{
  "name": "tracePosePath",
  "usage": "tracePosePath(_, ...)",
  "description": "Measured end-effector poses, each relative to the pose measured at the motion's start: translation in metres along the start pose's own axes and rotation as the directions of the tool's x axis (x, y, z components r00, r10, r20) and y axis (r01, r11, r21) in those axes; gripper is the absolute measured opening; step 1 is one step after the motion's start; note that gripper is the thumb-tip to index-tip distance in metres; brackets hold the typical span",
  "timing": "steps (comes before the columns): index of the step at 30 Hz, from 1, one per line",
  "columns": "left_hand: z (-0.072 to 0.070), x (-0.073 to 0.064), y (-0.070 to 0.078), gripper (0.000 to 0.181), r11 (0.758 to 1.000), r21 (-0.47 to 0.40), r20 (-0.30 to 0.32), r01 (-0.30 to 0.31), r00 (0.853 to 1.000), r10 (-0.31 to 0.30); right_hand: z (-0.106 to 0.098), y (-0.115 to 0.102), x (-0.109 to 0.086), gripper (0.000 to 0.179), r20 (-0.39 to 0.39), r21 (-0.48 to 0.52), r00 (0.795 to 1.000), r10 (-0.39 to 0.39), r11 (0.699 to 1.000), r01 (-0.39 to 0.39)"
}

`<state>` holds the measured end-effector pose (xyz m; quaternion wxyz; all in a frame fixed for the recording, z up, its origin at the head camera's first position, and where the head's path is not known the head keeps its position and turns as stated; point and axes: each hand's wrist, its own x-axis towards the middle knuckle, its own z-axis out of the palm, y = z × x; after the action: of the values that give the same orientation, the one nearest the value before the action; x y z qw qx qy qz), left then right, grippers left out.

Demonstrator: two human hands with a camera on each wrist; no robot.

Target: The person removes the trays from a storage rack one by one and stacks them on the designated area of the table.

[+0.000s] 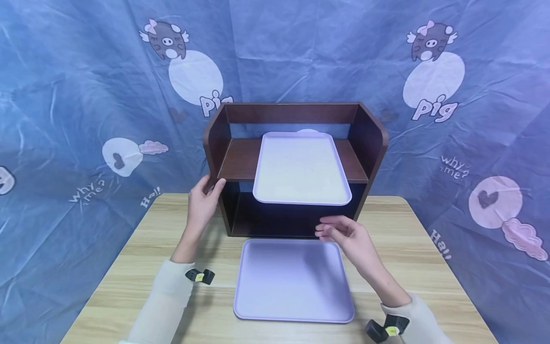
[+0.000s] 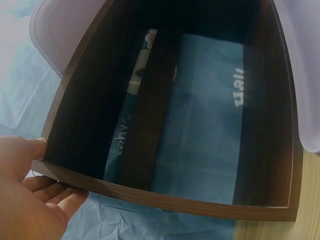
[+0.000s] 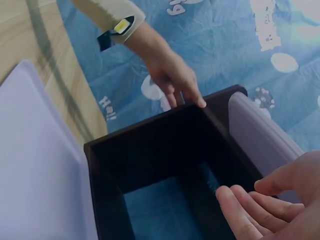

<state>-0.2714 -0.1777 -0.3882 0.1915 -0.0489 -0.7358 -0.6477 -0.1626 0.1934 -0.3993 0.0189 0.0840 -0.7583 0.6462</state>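
Note:
A dark brown wooden two-tier shelf (image 1: 292, 113) stands toward the back of the table. My left hand (image 1: 203, 203) grips its left side panel, thumb on the front edge at middle-board height and fingers round the outside, as the left wrist view also shows. On the upper tier lies a pale lavender tray (image 1: 302, 167), its near end jutting past the board's front edge. A second lavender tray (image 1: 294, 282) lies flat on the table before the shelf. My right hand (image 1: 348, 236) hovers near that tray's far right corner, fingers loosely bent, nothing in them.
The light wood-grain table (image 1: 386, 258) extends to both sides of the shelf. Blue cloth (image 1: 275, 52) printed with pigs and lettering hangs behind and at both sides. Each sleeve carries a black strap device (image 1: 200, 276). Blue cloth shows through the shelf's open back.

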Motion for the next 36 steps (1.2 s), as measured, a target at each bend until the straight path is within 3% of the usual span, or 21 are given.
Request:
tracePosePath(6,0.000,0.000,0.002,0.048,1.000,0.001,0.007,0.002,1.000,-0.002,0.005,-0.013,0.005,0.039,0.003,0.055,1.000,0.001,0.998,-0.001)
tracePosePath(12,0.000,0.000,0.002,0.048,1.000,0.005,0.004,-0.004,1.000,0.004,0.014,-0.026,0.011,0.046,0.015,0.213,0.998,0.056,0.975,-0.057)
tracePosePath(22,0.000,0.000,0.002,0.047,1.000,0.005,-0.003,-0.004,1.000,0.004,0.026,-0.038,0.016,0.037,0.080,0.515,0.995,0.067,0.852,-0.098)
tracePosePath(27,0.000,-0.001,0.002,0.048,1.000,0.010,0.005,0.010,1.000,-0.010,0.032,-0.043,0.017,0.031,0.086,0.605,0.994,0.065,0.789,-0.104)
tracePosePath(36,0.000,-0.001,0.001,0.046,1.000,0.002,-0.006,-0.006,1.000,0.006,0.044,-0.052,0.020,0.025,0.025,0.714,0.995,0.092,0.695,-0.082)
